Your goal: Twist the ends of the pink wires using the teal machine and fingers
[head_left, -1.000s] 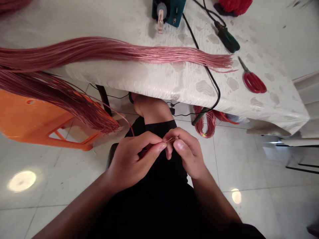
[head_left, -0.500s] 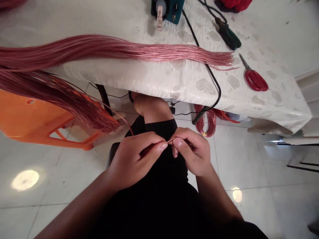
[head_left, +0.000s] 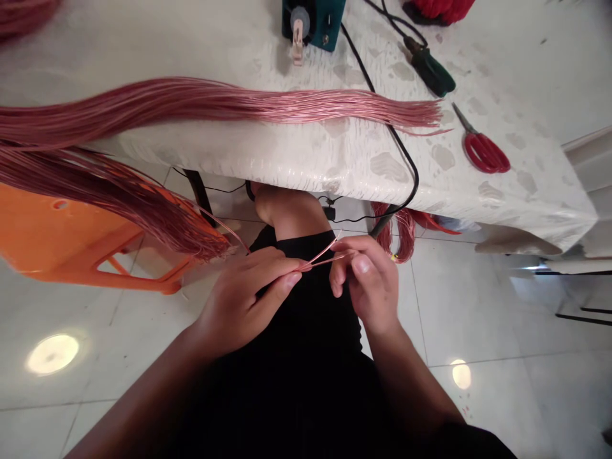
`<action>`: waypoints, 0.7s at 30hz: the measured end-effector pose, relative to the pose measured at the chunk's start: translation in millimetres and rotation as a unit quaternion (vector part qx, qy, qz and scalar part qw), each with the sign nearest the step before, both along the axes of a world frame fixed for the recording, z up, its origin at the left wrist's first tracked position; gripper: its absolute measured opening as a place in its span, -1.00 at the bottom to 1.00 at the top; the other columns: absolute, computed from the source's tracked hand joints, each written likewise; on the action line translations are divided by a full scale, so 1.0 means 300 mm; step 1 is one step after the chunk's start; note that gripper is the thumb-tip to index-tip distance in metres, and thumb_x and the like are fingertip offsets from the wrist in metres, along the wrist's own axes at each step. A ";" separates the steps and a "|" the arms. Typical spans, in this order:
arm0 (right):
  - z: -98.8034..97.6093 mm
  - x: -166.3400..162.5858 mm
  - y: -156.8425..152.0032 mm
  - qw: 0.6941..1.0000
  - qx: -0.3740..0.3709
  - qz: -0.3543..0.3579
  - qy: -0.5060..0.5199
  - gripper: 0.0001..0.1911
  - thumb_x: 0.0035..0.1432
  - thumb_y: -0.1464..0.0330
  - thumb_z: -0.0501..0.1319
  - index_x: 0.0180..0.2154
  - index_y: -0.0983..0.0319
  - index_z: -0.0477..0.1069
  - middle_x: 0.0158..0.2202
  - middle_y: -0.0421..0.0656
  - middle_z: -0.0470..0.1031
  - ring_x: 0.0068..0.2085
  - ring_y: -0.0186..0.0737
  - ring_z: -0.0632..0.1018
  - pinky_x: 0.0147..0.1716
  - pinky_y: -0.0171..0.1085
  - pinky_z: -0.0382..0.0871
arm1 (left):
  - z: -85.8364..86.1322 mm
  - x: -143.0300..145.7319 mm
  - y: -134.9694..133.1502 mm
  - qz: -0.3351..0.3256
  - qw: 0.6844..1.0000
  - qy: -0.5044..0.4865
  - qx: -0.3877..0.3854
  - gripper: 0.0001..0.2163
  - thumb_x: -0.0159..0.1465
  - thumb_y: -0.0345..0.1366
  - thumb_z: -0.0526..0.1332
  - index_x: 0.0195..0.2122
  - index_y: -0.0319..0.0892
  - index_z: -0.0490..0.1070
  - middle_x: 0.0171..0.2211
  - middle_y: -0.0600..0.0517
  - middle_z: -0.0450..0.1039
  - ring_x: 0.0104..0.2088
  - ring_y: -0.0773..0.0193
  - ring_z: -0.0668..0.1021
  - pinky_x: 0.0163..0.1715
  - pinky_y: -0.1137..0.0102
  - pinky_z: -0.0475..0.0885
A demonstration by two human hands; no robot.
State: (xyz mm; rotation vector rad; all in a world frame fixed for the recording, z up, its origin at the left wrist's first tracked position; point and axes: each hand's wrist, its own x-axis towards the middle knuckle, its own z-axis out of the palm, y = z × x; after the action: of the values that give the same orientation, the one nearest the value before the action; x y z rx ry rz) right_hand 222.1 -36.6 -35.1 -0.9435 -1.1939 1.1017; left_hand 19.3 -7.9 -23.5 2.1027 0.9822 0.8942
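Observation:
My left hand (head_left: 243, 299) is closed in a pinch, thumb against forefinger, on thin copper-pink wire (head_left: 321, 254). Two wire ends fan out to the right from those fingertips. The upper end slants up and stops free by my right forefinger. The lower one runs into my right hand (head_left: 375, 280), between thumb and forefinger, whose grip on it looks light. From behind my left hand a wire strand leads back up-left toward the hanging bundle of wires (head_left: 157, 207). Both hands are above my lap, in front of the table edge.
A long wire bundle (head_left: 215, 101) lies along the table (head_left: 287, 156). Behind it stands a teal device (head_left: 315, 29). Red-handled scissors (head_left: 486, 153), a dark green tool handle (head_left: 433, 71) and a black cable (head_left: 406, 153) are at right. An orange stool (head_left: 29, 236) stands left; a wire coil (head_left: 405, 236) hangs below.
My hands have moved slightly apart. The right fingers have loosened and shifted right, and two splayed wire ends now show between the hands.

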 end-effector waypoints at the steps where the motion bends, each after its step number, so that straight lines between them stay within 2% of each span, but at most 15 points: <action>1: -0.010 -0.010 -0.003 1.000 -0.011 0.009 0.000 -0.76 0.43 0.24 0.19 0.00 0.17 0.53 -0.52 -0.31 0.39 -0.56 -0.40 0.42 -0.54 -0.33 0.32 | 0.003 0.002 -0.001 0.002 1.000 -0.004 -0.005 -0.81 0.44 -0.39 0.14 -0.10 -0.17 0.57 -0.32 0.05 0.59 -0.33 0.34 0.59 -0.30 0.43 0.44; 5: -0.039 -0.060 -0.020 0.998 -0.036 0.038 -0.040 -0.68 0.38 0.24 0.26 0.13 0.10 0.52 -0.50 -0.32 0.39 -0.55 -0.41 0.41 -0.51 -0.34 0.37 | 0.022 0.009 0.002 -0.027 0.999 0.012 -0.045 -0.79 0.43 -0.41 0.14 -0.28 -0.15 0.55 -0.33 0.08 0.63 -0.32 0.34 0.62 -0.26 0.47 0.46; 9: -0.033 -0.084 -0.019 0.996 -0.039 0.013 -0.073 -0.76 0.38 0.21 0.26 -0.04 0.12 0.65 -0.58 -0.29 0.39 -0.55 -0.33 0.43 -0.42 -0.25 0.48 | 0.035 0.003 0.010 -0.045 0.996 0.025 -0.066 -0.77 0.44 -0.40 0.13 -0.29 -0.13 0.56 -0.37 0.13 0.62 -0.40 0.39 0.59 -0.33 0.50 0.42; 13: -0.018 -0.071 -0.008 0.999 -0.021 0.009 -0.046 -0.83 0.37 0.25 0.29 -0.14 0.10 0.67 -0.63 -0.31 0.38 -0.53 -0.31 0.47 -0.28 -0.18 0.54 | 0.036 -0.015 0.014 -0.070 0.993 0.044 -0.083 -0.76 0.46 -0.36 0.10 -0.24 -0.12 0.57 -0.38 0.14 0.61 -0.41 0.40 0.58 -0.35 0.50 0.40; 18: -0.009 -0.032 -0.007 0.998 -0.026 0.011 -0.055 -0.83 0.37 0.28 0.29 -0.09 0.08 0.67 -0.58 -0.32 0.41 -0.57 -0.38 0.42 -0.47 -0.27 0.40 | 0.020 -0.045 0.021 -0.077 0.992 0.053 -0.087 -0.78 0.47 -0.33 0.09 -0.24 -0.12 0.54 -0.38 0.13 0.61 -0.40 0.39 0.60 -0.37 0.50 0.39; 21: -0.006 -0.016 -0.010 0.997 -0.037 0.020 -0.065 -0.80 0.37 0.26 0.29 -0.05 0.08 0.66 -0.56 -0.33 0.38 -0.58 -0.42 0.40 -0.51 -0.30 0.35 | 0.020 -0.060 0.027 -0.089 0.988 0.065 -0.104 -0.78 0.46 -0.31 0.10 -0.24 -0.11 0.53 -0.39 0.15 0.59 -0.42 0.41 0.58 -0.38 0.51 0.38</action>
State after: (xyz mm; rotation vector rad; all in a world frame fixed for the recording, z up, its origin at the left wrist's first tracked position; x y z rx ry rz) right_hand 217.3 -39.7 -37.1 -1.0653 -1.2911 1.1366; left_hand 1.3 0.2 -17.4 2.0506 0.8945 0.5476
